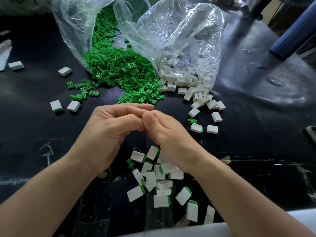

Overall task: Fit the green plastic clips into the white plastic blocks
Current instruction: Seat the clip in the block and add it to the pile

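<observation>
Meeting above the black tabletop (248, 142), the left hand (111, 127) and right hand (165, 134) had their fingers curled and their fingertips pressed together. Whether they pinched a part could not be told, since the fingers hid it. Just beyond the fingertips lay the small green plastic clips (123, 71), spilling from a crumpled clear plastic bag (73, 24). Beyond and right of the fingers lay loose white rectangular plastic blocks (184, 82). Nearer than the fingers, under the right wrist, lay white blocks with green clips fitted (151, 178).

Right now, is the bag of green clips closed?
No, the bag lies open, with green clips spilling from its mouth onto the black table.
</observation>
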`<action>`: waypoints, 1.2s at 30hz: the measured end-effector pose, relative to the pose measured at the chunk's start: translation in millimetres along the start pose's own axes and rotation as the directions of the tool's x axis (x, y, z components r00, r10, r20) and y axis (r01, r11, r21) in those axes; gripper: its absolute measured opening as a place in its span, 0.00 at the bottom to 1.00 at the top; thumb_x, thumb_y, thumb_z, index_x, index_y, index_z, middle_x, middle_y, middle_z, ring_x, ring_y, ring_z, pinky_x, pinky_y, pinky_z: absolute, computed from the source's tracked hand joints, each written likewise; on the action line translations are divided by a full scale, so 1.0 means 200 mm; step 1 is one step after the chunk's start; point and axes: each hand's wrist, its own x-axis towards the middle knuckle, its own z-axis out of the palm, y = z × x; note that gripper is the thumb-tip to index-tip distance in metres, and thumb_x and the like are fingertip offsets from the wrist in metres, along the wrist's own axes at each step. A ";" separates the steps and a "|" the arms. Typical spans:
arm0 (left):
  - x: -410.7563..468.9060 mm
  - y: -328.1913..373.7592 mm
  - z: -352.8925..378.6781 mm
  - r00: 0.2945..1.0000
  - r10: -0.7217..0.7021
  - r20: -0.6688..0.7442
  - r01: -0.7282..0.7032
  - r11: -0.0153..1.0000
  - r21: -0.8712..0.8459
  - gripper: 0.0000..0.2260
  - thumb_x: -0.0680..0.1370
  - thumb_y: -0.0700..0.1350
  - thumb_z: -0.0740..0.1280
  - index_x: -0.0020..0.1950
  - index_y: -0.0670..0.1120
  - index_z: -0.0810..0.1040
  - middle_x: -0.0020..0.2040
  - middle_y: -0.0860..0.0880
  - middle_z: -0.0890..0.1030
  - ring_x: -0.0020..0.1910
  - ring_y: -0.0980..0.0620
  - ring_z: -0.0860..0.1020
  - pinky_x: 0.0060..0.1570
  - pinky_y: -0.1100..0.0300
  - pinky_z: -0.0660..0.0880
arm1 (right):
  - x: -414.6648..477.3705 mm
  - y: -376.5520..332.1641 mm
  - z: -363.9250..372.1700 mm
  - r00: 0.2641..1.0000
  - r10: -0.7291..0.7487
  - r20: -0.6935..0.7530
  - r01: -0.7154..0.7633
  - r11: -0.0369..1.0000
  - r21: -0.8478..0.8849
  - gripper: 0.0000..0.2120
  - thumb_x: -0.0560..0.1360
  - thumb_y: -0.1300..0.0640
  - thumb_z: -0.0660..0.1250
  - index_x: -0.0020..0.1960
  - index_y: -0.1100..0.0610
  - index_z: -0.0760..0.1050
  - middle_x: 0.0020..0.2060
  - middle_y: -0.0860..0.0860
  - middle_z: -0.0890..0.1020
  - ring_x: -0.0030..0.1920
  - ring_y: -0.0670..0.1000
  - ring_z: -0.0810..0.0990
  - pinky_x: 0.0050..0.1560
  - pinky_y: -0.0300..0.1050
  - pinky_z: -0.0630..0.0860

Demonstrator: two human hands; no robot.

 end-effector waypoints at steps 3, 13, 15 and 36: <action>0.00 0.00 0.00 1.000 -0.002 0.000 0.002 1.000 -0.001 0.10 0.63 0.35 0.64 0.31 0.43 0.84 0.43 0.47 0.85 0.41 0.52 0.81 0.43 0.62 0.78 | 0.00 0.00 0.01 1.000 -0.006 0.003 0.006 1.000 -0.001 0.18 0.80 0.49 0.52 0.60 0.56 0.74 0.33 0.38 0.69 0.35 0.37 0.68 0.39 0.36 0.62; 0.00 0.00 -0.01 0.999 0.030 0.025 -0.030 1.000 0.001 0.09 0.66 0.37 0.64 0.37 0.44 0.85 0.36 0.43 0.83 0.34 0.49 0.81 0.36 0.62 0.78 | 0.01 0.00 -0.04 0.998 -0.038 -0.040 0.034 0.994 -0.105 0.30 0.71 0.35 0.47 0.39 0.57 0.77 0.28 0.46 0.73 0.31 0.44 0.71 0.36 0.46 0.69; 0.01 -0.01 -0.02 0.999 0.028 -0.035 -0.026 0.998 0.053 0.08 0.66 0.40 0.66 0.37 0.47 0.85 0.36 0.48 0.84 0.35 0.55 0.80 0.35 0.66 0.78 | 0.02 0.00 -0.10 0.988 -0.074 -0.137 0.037 0.965 -0.259 0.30 0.70 0.35 0.47 0.38 0.59 0.76 0.29 0.51 0.76 0.32 0.49 0.73 0.37 0.45 0.70; -0.03 -0.01 0.01 0.952 -0.179 0.250 0.088 0.937 0.338 0.14 0.59 0.52 0.72 0.41 0.48 0.85 0.32 0.45 0.81 0.30 0.56 0.76 0.29 0.69 0.71 | 0.14 0.21 -0.33 0.867 -0.090 -0.491 -0.241 0.786 -0.569 0.10 0.73 0.62 0.68 0.53 0.52 0.80 0.53 0.53 0.75 0.53 0.53 0.75 0.54 0.37 0.66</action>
